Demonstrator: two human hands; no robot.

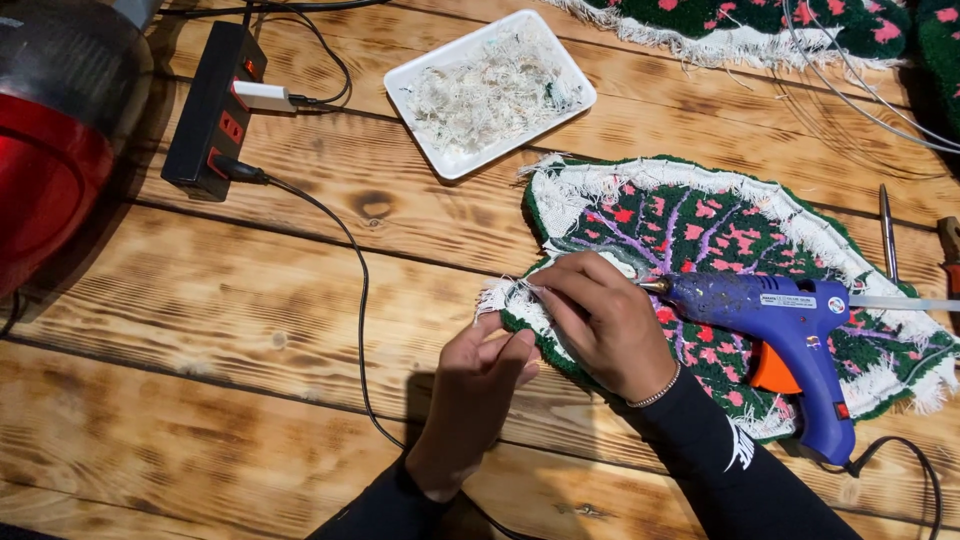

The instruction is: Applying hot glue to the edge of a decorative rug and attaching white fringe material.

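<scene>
A leaf-shaped tufted rug piece (720, 235), green with pink spots and purple veins, lies back side up on the wooden table (250, 300), with a frayed white cloth border. My right hand (605, 325) presses the white fringe down at the piece's left tip. My left hand (480, 390) rests beside it with fingertips on the same edge. A blue glue gun (790, 335) with an orange trigger stands on the piece just right of my right hand, its nozzle pointing at my fingers; neither hand holds it.
A white rectangular tray (490, 90) of thread scraps sits at the back. A black power strip (212, 110) with plugged cables lies at the left, next to a red and black appliance (55, 130). Another tufted piece (760, 25) lies far back. Metal tools (888, 230) rest at the right.
</scene>
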